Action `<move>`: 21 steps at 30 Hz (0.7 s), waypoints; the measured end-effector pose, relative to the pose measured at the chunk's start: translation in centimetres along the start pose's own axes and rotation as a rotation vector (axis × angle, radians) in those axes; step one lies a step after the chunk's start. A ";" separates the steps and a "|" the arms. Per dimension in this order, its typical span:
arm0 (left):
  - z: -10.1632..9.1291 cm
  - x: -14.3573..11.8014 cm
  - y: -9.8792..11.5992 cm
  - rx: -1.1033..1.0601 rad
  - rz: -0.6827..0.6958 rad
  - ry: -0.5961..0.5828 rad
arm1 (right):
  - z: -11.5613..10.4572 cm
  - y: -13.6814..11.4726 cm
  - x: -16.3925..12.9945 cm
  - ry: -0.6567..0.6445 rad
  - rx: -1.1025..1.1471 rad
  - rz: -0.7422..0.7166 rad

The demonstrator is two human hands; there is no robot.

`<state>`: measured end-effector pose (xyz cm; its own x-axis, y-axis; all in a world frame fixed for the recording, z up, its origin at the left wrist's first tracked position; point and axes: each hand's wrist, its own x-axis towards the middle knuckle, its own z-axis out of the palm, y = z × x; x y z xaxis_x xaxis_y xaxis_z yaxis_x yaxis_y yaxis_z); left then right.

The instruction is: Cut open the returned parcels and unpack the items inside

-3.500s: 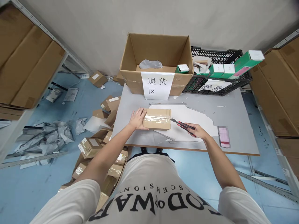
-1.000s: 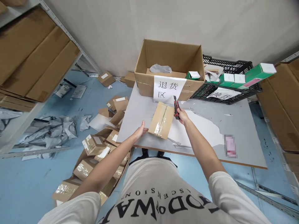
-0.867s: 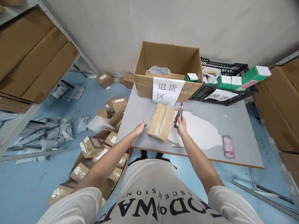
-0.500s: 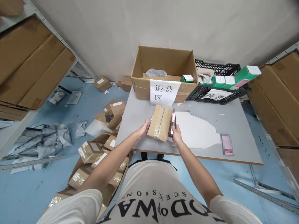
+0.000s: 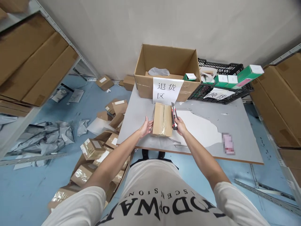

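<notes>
Small box [image 5: 162,121] at the counter [image 5: 134,114], left of its middle and nearer the front edge than the far one, long side running front to back; shiny tape along the top seam. Cannot tell whether its base rests fully on the counter. Left hand [image 5: 147,126]: grip loosely spread, fingers along the box's left side, closed around nothing; contact cannot be confirmed. Right hand [image 5: 180,125]: grip closed round the handle of a knife [image 5: 174,116], which lies along the box's right side, tip toward the far edge. Length of bared blade too small to judge. Risks, as judged: (1) a nick to the left fingers, should the box turn and bring the knife across it; cause, hand and tool working on one small body. (2) Scored cardboard or damaged contents, if the tip presses into the side wall while that hand also steadies the box. (3) Box slipping or twisting; cause, the left grip being slack and the right one occupied by the handle. (4) Poor footing: the loose white paper [image 5: 199,128] toward the right edge could slide if the box is set on it. Phone [image 5: 228,143], near the front right corner, lies well apart; low concern.
</notes>
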<state>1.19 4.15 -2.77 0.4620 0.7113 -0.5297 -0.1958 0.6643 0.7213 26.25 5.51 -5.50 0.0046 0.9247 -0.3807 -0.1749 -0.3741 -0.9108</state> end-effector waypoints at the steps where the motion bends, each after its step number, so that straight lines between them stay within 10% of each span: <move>1: 0.2 -0.2 -0.5 -0.037 0.018 0.004 | -0.2 -0.6 0.5 0.000 0.023 0.008; 11: 2.2 -1.1 -6.7 -0.346 0.219 0.074 | -1.4 -5.0 4.9 -0.317 0.020 0.190; 21: 0.0 -0.3 -5.8 -0.154 0.083 0.229 | -3.6 -0.9 3.1 -0.145 0.260 0.101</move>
<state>2.23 0.09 -6.82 0.2352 0.7863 -0.5713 -0.3615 0.6164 0.6995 29.94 8.43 -6.42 -0.1626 0.8911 -0.4236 -0.4130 -0.4514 -0.7910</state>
